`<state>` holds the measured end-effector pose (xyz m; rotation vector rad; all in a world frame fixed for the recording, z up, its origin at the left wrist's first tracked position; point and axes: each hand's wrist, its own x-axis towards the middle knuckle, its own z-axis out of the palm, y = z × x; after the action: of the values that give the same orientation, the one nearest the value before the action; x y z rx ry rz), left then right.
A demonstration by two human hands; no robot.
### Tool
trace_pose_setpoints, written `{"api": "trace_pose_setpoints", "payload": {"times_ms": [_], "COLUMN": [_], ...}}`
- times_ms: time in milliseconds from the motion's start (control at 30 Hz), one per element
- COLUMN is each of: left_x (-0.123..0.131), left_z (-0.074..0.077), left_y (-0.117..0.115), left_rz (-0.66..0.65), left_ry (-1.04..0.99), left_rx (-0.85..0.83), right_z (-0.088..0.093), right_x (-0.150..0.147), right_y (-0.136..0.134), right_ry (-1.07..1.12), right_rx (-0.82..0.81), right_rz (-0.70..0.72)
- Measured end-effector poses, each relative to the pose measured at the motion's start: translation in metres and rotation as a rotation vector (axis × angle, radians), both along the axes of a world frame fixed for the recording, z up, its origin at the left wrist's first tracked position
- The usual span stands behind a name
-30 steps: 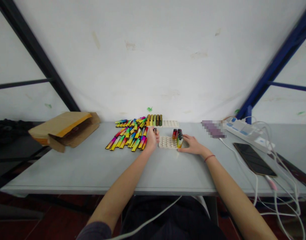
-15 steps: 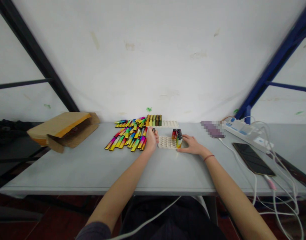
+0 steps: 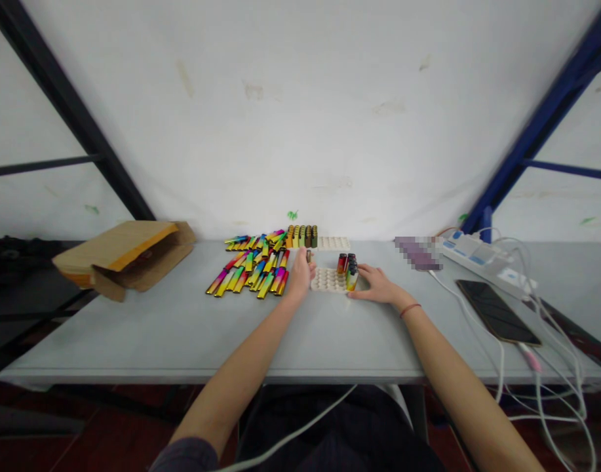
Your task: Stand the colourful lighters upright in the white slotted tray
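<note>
My left hand (image 3: 300, 278) is closed around a lighter (image 3: 309, 256), most of it hidden by the fingers, just left of a cream tray with round pockets (image 3: 324, 280). Several yellow-to-red lighters (image 3: 352, 278) stand upright in the tray's right end. Beside them rests my right hand (image 3: 376, 286), its thumb and fingers spread about the tray's right edge, holding no loose item. To the left of my left hand lies a spread of shiny rainbow-coloured lighters (image 3: 251, 269).
Behind my left hand stands a block of upright lighters (image 3: 303, 236), with another pocketed tray (image 3: 334, 243) beside it. An open cardboard box (image 3: 128, 252) lies at left. At right are a phone (image 3: 499, 311), a power strip (image 3: 487, 265), white cables and a blurred purple item (image 3: 418, 254).
My left hand has shifted slightly right, away from the lighter pile and toward the near tray, with the lighter now more upright. My right hand has stayed in place.
</note>
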<state>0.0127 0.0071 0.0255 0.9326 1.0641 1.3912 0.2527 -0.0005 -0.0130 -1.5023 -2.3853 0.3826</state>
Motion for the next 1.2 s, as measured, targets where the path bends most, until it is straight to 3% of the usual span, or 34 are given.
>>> {"api": "trace_pose_setpoints", "payload": {"times_ms": [200,300,600,900,1100,1200], "left_x": [0.004,0.005,0.008,0.018,0.016,0.008], "left_z": [-0.006,-0.005,-0.013,-0.017,-0.009,0.001], "left_y": [-0.007,-0.009,-0.009,-0.005,-0.011,-0.017], "left_rz": [-0.008,-0.033,-0.219,-0.167,-0.144,-0.057], "left_ry": [0.435,0.588,0.637,0.599,0.932,1.189], "left_rx": [0.457,0.577,0.563,0.493,0.616,0.571], "right_z": [-0.001,-0.001,-0.005,-0.004,-0.003,-0.003], "right_x": [0.001,0.002,0.001,0.003,0.003,0.003], "right_y": [0.001,0.001,0.000,0.001,0.001,0.001], "right_ry": [0.014,0.031,0.045,0.044,0.036,0.025], "right_rx": [-0.003,-0.001,0.040,0.007,0.010,0.014], "right_rz": [0.020,0.020,0.012,0.016,0.019,0.019]}}
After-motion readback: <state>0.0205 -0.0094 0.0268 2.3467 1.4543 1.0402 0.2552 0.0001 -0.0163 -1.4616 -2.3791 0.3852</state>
